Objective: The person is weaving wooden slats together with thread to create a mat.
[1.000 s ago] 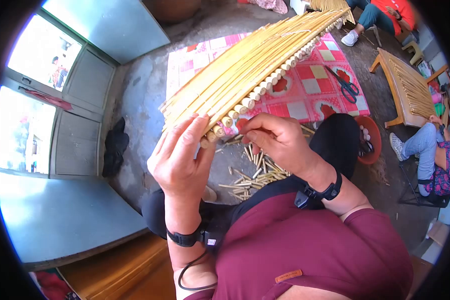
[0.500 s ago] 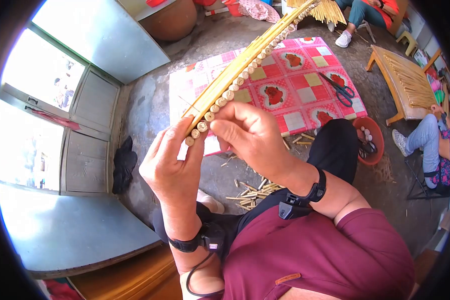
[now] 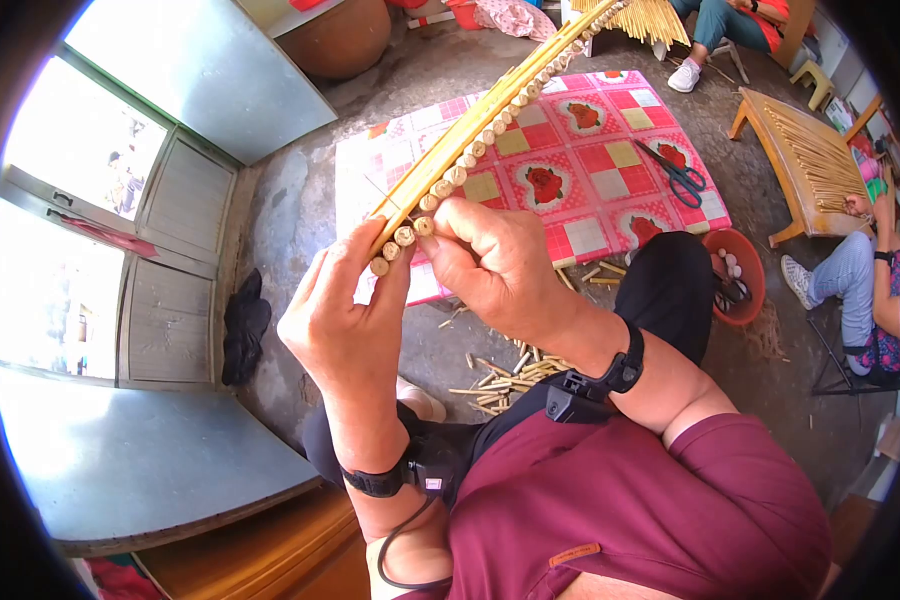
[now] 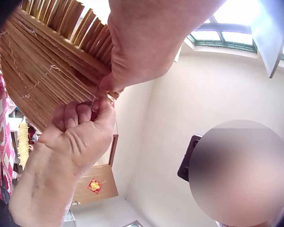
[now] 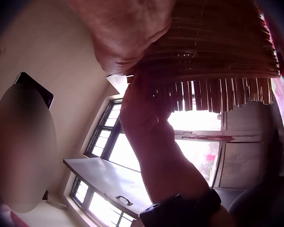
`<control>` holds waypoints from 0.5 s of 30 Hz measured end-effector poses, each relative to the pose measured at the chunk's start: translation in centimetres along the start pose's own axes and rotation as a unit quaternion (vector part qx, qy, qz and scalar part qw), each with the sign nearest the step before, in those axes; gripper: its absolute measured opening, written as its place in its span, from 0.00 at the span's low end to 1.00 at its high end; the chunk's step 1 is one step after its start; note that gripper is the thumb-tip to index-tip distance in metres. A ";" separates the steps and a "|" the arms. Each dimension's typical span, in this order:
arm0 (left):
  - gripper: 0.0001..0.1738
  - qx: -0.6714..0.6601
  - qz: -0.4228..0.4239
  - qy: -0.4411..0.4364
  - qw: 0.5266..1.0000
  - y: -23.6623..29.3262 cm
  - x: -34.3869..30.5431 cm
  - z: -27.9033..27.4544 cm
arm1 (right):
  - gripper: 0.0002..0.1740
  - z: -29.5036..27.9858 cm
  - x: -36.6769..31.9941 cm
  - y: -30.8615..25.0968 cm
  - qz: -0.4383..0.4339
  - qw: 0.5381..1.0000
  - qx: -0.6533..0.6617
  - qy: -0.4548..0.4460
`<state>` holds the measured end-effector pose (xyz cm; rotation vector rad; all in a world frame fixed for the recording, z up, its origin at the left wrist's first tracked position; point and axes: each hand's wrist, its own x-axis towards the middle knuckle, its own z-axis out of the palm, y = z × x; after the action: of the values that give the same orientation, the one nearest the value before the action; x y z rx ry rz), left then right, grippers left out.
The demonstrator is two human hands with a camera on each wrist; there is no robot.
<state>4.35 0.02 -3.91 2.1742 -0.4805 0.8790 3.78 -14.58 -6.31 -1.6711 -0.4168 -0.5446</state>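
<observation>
A mat of thin yellow reed sticks (image 3: pixel 460 135), tied side by side with thread, is held up and tilted, its row of round cut ends facing me. My left hand (image 3: pixel 340 310) grips its near corner, fingers on one face and thumb on the other. Right beside it, my right hand (image 3: pixel 500 260) has thumb and forefinger together at the cut ends, the other fingers curled in. In the left wrist view a fine thread (image 4: pixel 93 105) shows at the right hand's (image 4: pixel 80 137) pinched fingertips. The sticks' ragged ends (image 5: pixel 217 94) hang past a binding row in the right wrist view.
A low table with a red-and-pink rose cloth (image 3: pixel 570 215) stands beneath the mat, black scissors (image 3: pixel 682 182) on it. Cut stick pieces (image 3: pixel 510 385) litter the floor. An orange basin (image 3: pixel 745 300) sits by my knee. Two other people sit at the right, near another stick-covered bench (image 3: pixel 810 170).
The mat has tipped from showing its broad face to nearly edge-on. My right hand has moved in against the stick ends near the corner; the left hand keeps its hold.
</observation>
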 end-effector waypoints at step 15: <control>0.17 0.009 0.003 0.008 1.000 0.1 -0.3 0.2 | 0.07 -1.0 0.0 0.6 -0.061 0.998 -0.014 0.008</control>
<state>4.12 -0.21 -4.19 2.1822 -0.4731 0.9068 4.01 -15.70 -6.70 -1.6736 -0.5031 -0.6561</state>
